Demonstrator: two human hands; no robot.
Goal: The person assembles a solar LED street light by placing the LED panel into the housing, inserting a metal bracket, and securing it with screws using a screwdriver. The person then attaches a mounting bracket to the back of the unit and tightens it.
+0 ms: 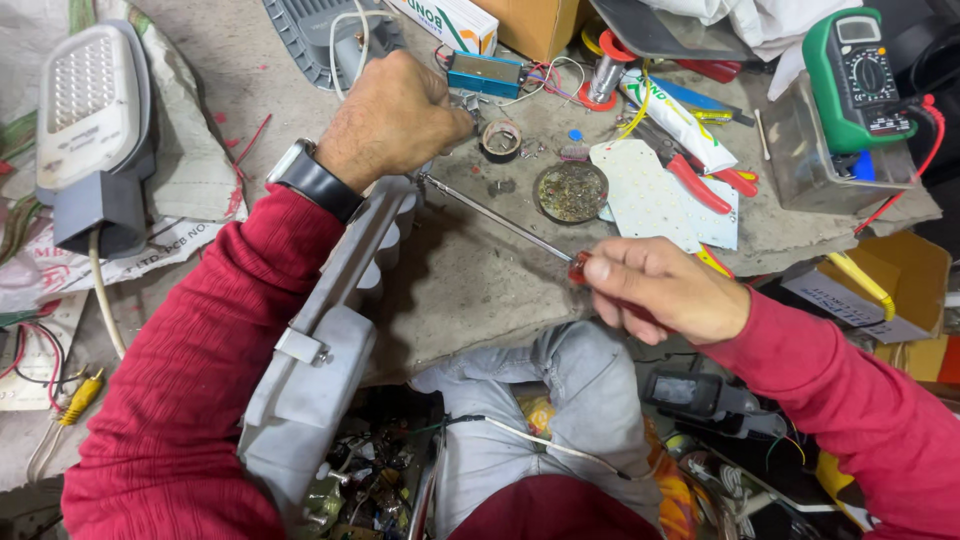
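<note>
My left hand (393,118) is closed over the far end of a grey metal street-lamp housing (325,350), which lies on edge along my left forearm. My right hand (665,290) grips the red handle of a long screwdriver (500,220). Its thin steel shaft runs up and left, and its tip meets the housing just below my left hand. A black watch sits on my left wrist. Both sleeves are red.
A second grey lamp (90,130) lies at the far left. A round tin of small parts (571,191), a white LED board (650,195), red-handled pliers (700,180), a tape roll (501,140) and a green multimeter (860,75) crowd the workbench behind.
</note>
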